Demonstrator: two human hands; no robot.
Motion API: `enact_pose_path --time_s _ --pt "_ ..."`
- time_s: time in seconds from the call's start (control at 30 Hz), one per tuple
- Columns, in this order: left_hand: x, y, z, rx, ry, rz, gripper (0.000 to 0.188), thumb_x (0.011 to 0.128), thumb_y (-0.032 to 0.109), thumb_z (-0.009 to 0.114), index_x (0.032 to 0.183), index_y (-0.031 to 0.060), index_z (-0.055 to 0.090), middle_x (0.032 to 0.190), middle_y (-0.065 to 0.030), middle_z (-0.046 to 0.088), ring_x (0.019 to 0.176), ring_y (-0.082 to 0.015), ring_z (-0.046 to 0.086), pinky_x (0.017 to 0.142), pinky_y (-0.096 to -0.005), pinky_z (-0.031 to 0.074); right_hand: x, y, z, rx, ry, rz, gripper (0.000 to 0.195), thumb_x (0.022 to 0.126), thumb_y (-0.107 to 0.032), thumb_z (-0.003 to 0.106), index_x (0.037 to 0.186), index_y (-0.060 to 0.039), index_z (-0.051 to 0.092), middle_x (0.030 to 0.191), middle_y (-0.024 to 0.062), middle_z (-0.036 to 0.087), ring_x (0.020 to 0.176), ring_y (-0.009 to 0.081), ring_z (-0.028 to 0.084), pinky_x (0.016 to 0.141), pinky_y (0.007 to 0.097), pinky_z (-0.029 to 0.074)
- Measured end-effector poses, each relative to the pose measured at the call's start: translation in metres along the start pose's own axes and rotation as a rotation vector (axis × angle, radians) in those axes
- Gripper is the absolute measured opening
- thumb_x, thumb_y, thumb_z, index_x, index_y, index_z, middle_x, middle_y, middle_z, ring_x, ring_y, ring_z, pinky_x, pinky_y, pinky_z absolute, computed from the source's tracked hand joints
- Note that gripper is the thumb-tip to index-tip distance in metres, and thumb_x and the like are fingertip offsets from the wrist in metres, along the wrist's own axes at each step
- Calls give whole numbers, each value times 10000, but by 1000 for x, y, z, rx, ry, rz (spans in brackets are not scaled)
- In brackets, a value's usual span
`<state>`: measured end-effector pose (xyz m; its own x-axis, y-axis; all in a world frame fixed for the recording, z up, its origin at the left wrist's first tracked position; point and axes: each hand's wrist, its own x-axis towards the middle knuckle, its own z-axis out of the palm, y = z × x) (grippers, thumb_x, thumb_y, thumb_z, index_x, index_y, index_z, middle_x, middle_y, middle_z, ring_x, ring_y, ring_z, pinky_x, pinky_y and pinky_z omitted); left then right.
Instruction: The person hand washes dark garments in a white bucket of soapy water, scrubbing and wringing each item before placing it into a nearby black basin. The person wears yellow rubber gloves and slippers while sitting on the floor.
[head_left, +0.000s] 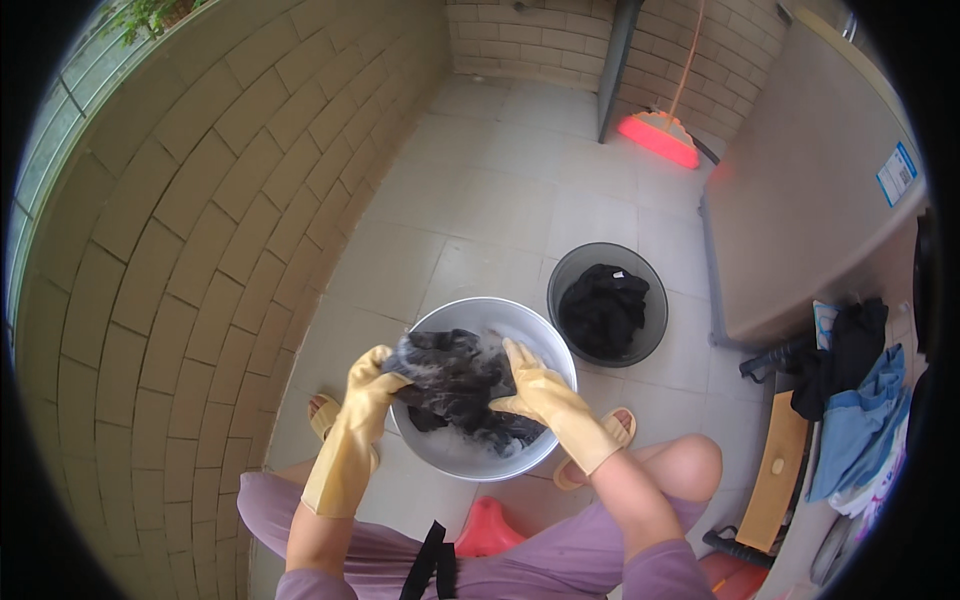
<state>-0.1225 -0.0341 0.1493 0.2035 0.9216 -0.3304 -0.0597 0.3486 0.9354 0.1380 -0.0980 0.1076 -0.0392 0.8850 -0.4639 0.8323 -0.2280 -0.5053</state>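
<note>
A round metal basin (556, 442) stands on the floor between my feet, with cloudy, sudsy water in it. Dark wet clothing (457, 382) lies bunched in the basin, streaked with foam. My left hand (375, 386), in a long yellow rubber glove, grips the cloth's left end at the basin's rim. Over the right side of the basin, my right hand (529, 382) wears a matching glove; its fingers are spread with the thumb apart, beside the cloth and seemingly touching it.
Just beyond the basin at right, a grey plastic tub (660, 330) holds black clothing (606, 307). A pink broom (660, 140) leans at the back. To the right are a large grey appliance (795, 195) and a chair (772, 472) near hanging garments (862, 427). A tiled wall (202, 225) runs along the left.
</note>
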Motion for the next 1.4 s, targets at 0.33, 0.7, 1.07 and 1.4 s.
enact_pose_path --time_s 0.33,0.7,1.07,1.4 --pt "-16 15 -11 -369 -220 324 165 823 -134 661 950 -74 747 1123 -201 720 1012 -302 689 899 -425 563 19 -22 28 1271 -317 -322 1049 775 -226 894 1592 -1 275 1583 186 424 1459 292 408 1211 405 335" --pt "9 -72 -8 -1120 -8 -175 680 1026 565 479 1418 12 535 1385 -157 628 1247 -373 595 1133 -554 412 6 1 15 1920 -10 -283 241 928 -92 710 1155 -9 708 1136 136 720 1073 272 705 973 446 577" --pt "49 -197 35 -1051 -379 -260 425 1033 380 597 1379 134 609 1082 -57 680 841 -173 642 744 -317 574 -69 -92 84 315 596 -351 553 768 -378 864 1222 -113 692 1298 233 580 1136 418 570 999 519 464" --pt "13 -124 89 -555 281 -535 525 1020 538 556 1297 104 660 1126 -102 701 953 -236 666 887 -390 548 11 -38 75 -68 694 -531 400 827 -22 703 1222 -65 664 1097 140 574 935 301 625 815 363 557"
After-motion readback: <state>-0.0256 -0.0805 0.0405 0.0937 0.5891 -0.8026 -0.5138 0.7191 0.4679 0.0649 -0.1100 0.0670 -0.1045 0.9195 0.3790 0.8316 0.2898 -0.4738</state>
